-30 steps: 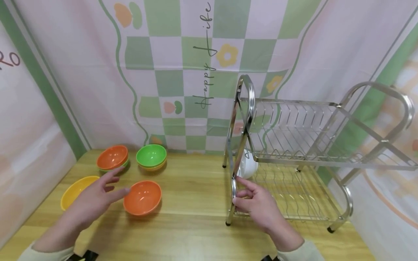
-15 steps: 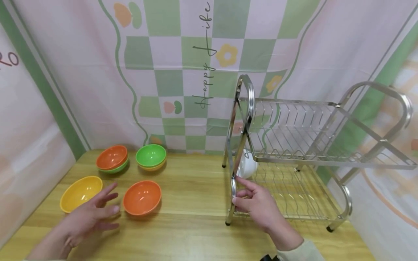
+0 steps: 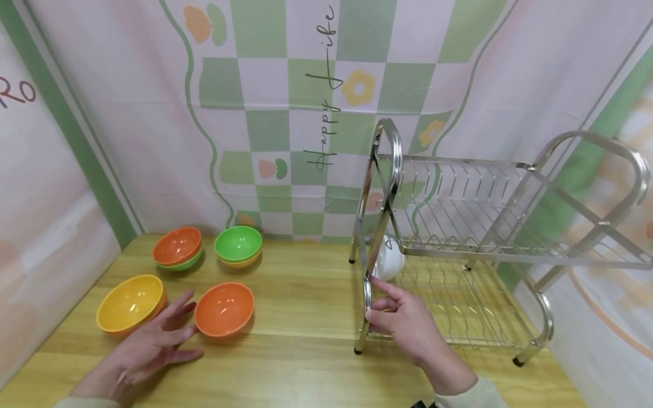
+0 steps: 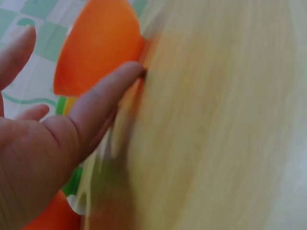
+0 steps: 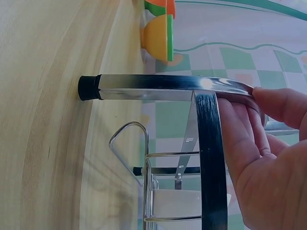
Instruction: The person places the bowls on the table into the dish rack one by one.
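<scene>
My left hand (image 3: 155,345) is low over the table, fingers spread, its fingertips right at the near left side of a single orange bowl (image 3: 224,310). In the left wrist view the thumb overlaps this orange bowl (image 4: 98,50). Just left of the hand stands a yellow bowl (image 3: 130,304) nested in an orange one. My right hand (image 3: 405,323) grips the left front post of a two-tier metal dish rack (image 3: 469,250), thumb on one side and fingers behind, as the right wrist view shows. Inside the rack's lower tier, at its left end, sits a white bowl (image 3: 390,260).
Farther back are two more stacks: an orange bowl (image 3: 177,246) on a green one, and a green bowl (image 3: 238,243) on a yellow one. The wooden table (image 3: 301,294) ends against a patterned cloth backdrop (image 3: 275,130). The rack fills the right side.
My left hand has drawn back from over the yellow bowl toward the table's front, then shifted right to the single orange bowl. My right hand keeps its hold on the rack post.
</scene>
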### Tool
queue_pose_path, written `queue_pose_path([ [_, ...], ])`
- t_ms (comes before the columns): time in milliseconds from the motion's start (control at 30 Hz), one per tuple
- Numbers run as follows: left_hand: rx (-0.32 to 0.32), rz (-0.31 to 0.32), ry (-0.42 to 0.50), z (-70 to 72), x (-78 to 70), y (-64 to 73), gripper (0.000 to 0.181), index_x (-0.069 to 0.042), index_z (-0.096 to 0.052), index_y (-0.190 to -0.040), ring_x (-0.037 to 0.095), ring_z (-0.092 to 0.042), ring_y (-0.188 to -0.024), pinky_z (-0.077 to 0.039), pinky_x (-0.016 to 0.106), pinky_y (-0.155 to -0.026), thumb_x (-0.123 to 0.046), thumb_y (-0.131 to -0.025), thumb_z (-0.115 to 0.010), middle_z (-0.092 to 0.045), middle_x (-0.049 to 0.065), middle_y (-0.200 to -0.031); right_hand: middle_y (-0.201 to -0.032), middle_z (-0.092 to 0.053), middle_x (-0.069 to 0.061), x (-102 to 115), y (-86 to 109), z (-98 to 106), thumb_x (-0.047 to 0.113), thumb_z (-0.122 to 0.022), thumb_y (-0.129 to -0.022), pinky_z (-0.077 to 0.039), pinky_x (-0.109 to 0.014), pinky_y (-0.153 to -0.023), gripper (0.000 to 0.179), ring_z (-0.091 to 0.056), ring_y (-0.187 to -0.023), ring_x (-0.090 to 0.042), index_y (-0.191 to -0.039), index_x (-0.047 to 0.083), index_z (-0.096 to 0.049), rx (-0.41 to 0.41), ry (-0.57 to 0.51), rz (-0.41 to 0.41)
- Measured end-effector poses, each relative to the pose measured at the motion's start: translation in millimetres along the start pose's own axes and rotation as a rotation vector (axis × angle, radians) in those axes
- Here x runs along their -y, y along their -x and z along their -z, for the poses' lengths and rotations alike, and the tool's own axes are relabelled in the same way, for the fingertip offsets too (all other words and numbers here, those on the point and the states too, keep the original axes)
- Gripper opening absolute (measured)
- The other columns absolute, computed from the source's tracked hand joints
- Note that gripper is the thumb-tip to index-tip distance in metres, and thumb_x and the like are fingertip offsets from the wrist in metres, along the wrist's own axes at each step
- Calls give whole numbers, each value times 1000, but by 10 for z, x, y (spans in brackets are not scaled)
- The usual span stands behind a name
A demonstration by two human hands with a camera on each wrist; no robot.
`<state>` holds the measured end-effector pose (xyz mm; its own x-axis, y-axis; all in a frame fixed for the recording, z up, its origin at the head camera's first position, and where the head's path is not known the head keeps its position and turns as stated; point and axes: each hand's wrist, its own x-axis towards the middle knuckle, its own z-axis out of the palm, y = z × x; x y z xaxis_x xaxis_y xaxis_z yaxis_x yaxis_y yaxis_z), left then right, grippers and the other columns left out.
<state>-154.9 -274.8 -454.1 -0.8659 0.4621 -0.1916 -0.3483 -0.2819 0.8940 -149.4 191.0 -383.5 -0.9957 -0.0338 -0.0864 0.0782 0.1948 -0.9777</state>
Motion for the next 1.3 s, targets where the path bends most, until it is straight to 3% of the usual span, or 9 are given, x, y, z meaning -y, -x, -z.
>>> queue_pose_path([
  [100, -11, -17, -34, 9, 16, -41, 86, -24, 4, -160, 33, -25, -140, -39, 63, -103, 1, -101, -53, 24, 12, -162, -98, -65, -22, -2, 2, 3, -11, -71, -84, -61, -38, -76, 68, -67, -83, -30, -146, 7, -50, 1, -3, -2],
  [300, 43, -86, -37, 61, 54, -117, 83, -21, 1, -161, 11, -49, -124, -40, 64, -102, 3, -101, -51, 24, 14, -161, -98, -65, -22, -10, 0, 9, -10, -71, -84, -61, -38, -76, 68, -67, -83, -30, -146, 7, -49, 7, -4, -1],
  [433, 80, -91, -24, 80, 52, -133, 79, -23, -3, -161, 14, -48, -125, -40, 64, -102, 3, -102, -48, 26, 17, -160, -97, -66, -20, -18, 4, 13, -9, -72, -84, -61, -39, -77, 69, -67, -84, -30, -147, 6, -49, 10, -2, 4],
  [600, 47, -44, -25, 80, 42, -184, 80, -19, -1, -161, 22, -48, -126, -39, 62, -103, 4, -101, -49, 21, 14, -162, -96, -66, -18, -24, 16, 21, -9, -73, -83, -61, -39, -77, 70, -68, -84, -31, -147, 5, -47, 15, 5, 14],
  [833, 17, -37, -20, 74, 24, -219, 78, -16, -6, -160, 25, -50, -125, -40, 61, -103, 3, -100, -51, 19, 15, -162, -98, -66, -23, -25, 15, 21, -10, -72, -84, -60, -43, -79, 70, -68, -85, -31, -147, 5, -47, 21, -15, 7],
  [1067, 46, -33, -9, 25, 18, -260, 79, -13, -9, -161, 29, -47, -128, -39, 62, -104, 9, -98, -51, 19, 17, -162, -95, -66, -18, -13, 14, 14, -10, -72, -83, -61, -39, -77, 69, -68, -84, -31, -146, 7, -50, -1, -1, 11],
  [1300, 29, -23, -9, -9, 22, -314, 82, -10, -8, -160, 30, -43, -130, -38, 59, -106, 11, -96, -53, 17, 21, -161, -96, -66, -20, -11, 8, 12, -9, -72, -83, -61, -38, -76, 69, -68, -83, -30, -146, 7, -50, 5, 2, 15],
])
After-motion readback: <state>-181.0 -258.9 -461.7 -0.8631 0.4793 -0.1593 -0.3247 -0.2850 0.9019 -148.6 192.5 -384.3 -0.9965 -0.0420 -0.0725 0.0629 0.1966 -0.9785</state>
